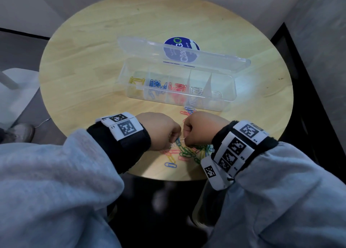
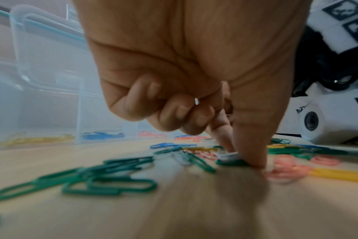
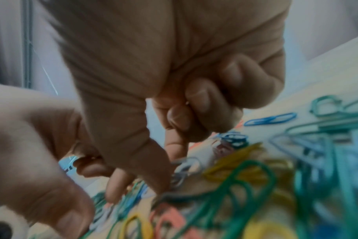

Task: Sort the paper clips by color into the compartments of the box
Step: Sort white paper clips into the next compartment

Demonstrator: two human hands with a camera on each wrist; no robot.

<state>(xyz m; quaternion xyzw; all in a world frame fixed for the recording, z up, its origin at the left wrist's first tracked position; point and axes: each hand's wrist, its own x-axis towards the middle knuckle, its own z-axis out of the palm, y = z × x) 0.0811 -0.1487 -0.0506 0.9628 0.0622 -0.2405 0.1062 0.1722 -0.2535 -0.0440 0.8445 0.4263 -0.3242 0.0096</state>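
Note:
A clear box [image 1: 231, 90] with its lid [image 1: 149, 49] open stands mid-table. Left to right, its compartments hold yellow clips [image 1: 136, 80], blue clips [image 1: 157, 84], red clips [image 1: 177, 86] and white clips [image 1: 196, 90]. A loose mixed pile [image 1: 189, 152] of green, yellow, pink and blue clips lies near the front edge. My left hand [image 1: 173, 138] pinches a white clip [image 2: 228, 156] between thumb and index finger, low on the table. My right hand [image 1: 185, 138] pinches another white clip [image 3: 183, 167] just beside it. The other fingers of both hands are curled in.
The round wooden table [image 1: 93, 51] ends just below my wrists. A few more clips [image 1: 188, 111] lie between the hands and the box. A single blue clip [image 1: 170, 165] sits near the edge. A round blue sticker [image 1: 180, 49] shows behind the lid. A white stool [image 1: 16, 90] stands on the left.

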